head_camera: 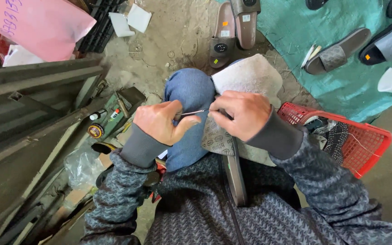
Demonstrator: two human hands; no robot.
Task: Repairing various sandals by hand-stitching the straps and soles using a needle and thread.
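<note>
Both hands [205, 120] meet over the slipper upper [218, 138], needle [193, 112] between them

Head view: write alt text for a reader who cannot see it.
A left hand pinches a thin metal tool against a grey slipper upper that the right hand steadies over a knee in jeans. A red basket sits right; finished slippers lie ahead.

grey herringbone-knit sweater, plain dark grey ribbed cuffs, zip down the front, blue denim jeans
</note>
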